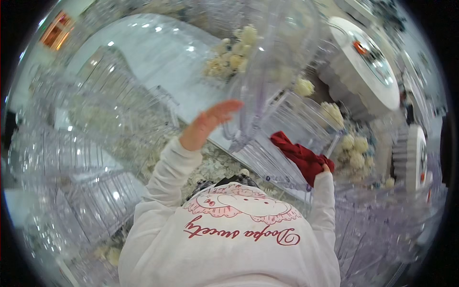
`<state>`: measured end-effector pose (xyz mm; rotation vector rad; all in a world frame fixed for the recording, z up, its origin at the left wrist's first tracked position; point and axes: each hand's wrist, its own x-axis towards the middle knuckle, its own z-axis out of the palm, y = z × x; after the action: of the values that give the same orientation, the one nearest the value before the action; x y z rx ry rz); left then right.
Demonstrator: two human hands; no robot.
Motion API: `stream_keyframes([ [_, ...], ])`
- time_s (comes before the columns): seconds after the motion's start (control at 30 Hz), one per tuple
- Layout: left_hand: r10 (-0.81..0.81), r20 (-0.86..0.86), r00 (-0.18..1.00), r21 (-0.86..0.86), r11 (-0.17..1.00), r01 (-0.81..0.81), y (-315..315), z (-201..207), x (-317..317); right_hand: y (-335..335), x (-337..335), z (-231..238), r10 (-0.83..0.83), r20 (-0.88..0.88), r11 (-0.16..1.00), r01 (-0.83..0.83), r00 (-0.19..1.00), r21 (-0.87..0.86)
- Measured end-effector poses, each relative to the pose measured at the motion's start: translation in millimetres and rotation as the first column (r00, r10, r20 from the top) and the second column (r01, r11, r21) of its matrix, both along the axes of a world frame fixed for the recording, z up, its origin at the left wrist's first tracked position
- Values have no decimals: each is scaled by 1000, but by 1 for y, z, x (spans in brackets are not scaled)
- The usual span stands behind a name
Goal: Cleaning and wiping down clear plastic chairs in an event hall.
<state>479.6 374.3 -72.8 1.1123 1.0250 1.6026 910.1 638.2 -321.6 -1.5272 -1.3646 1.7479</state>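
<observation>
A dark red cloth (302, 155) hangs bunched from my right hand (326, 168), whose fingers are closed on its near end. The cloth lies against the ribbed seat of a clear plastic chair (260, 158) in front of me. My left hand (213, 122) is raised beside the tall, see-through back of that chair, fingers stretched out and slightly blurred. It holds nothing, and whether its fingertips touch the chair is hard to tell.
More clear chairs (81, 191) crowd the left side, with others at the lower right. A glossy white table (158, 52) stands ahead, near cream flowers (234, 55). At the upper right is a round table (334, 33) with a pleated white skirt.
</observation>
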Motion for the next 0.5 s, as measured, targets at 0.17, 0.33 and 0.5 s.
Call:
stream_keyframes([
  [0.17,132,5,991,-185,974,-129,-75,-40,-10,15,-6,-30,300,-15,954,-300,954,-18],
  [0.33,434,102,895,-345,859,-378,-168,-74,-26,51,15,-41,472,-4,881,-472,882,-29],
  [0.5,679,164,715,-431,701,-568,-274,-96,-49,28,-14,-48,574,15,818,-573,819,-56],
])
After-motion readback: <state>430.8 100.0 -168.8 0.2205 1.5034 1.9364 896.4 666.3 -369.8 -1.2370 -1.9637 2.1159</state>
